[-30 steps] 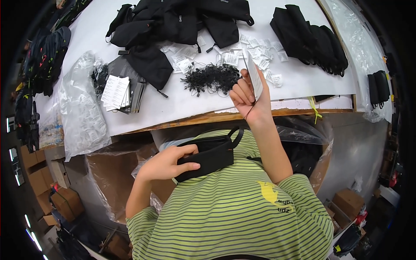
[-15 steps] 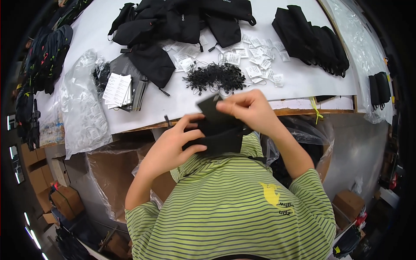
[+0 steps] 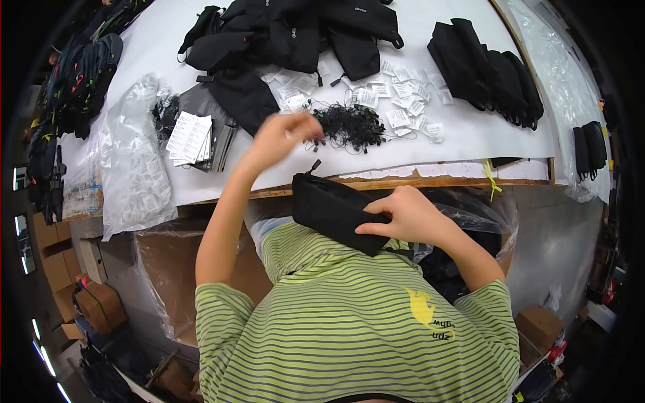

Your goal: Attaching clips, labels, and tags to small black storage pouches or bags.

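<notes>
a black pouch (image 3: 334, 211) is gripped against the chest by the right hand (image 3: 403, 216), fingers closed over its edge, so it is kept steady. the left hand (image 3: 282, 134) is raised above the black string loops (image 3: 349, 125), fingers pinched; contents cannot be told.

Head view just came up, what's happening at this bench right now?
A person in a green striped shirt holds a black pouch against their chest with the right hand. The left hand reaches out over the white table, next to a pile of black strings and scattered small white tags. Black bags lie farther back.
</notes>
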The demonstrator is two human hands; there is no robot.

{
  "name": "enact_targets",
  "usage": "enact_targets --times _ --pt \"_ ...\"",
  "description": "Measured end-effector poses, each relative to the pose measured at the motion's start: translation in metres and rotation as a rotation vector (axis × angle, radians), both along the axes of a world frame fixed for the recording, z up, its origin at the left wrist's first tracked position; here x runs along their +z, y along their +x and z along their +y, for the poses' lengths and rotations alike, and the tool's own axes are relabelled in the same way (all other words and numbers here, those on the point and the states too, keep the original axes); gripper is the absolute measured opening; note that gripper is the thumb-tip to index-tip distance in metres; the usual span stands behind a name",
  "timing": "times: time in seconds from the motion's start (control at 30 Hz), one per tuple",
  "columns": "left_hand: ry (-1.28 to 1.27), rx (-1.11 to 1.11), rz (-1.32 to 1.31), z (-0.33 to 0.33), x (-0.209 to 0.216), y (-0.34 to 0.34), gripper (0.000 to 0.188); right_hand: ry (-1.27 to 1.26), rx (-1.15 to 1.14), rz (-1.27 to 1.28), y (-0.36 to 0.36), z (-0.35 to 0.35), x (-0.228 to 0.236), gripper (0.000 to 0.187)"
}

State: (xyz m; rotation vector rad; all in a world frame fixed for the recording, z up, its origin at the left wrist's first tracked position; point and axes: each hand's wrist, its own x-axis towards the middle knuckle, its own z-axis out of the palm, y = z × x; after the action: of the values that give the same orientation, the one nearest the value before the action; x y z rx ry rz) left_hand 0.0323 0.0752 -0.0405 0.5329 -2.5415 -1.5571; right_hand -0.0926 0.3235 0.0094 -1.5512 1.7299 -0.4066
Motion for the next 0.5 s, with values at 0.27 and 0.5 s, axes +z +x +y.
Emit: enact_targets --times 0.27,0.5 --pt "-0.838 0.286 -0.158 -0.068 -0.060 -0.033 0.031 -0.152 -0.010 0.026 -0.003 0.006 -0.001 0.035" --pt "-0.852 0.398 -0.084 -0.071 -0.076 -0.034 0.038 -0.303 0.110 0.246 -0.003 -0.004 0.002 0.029"
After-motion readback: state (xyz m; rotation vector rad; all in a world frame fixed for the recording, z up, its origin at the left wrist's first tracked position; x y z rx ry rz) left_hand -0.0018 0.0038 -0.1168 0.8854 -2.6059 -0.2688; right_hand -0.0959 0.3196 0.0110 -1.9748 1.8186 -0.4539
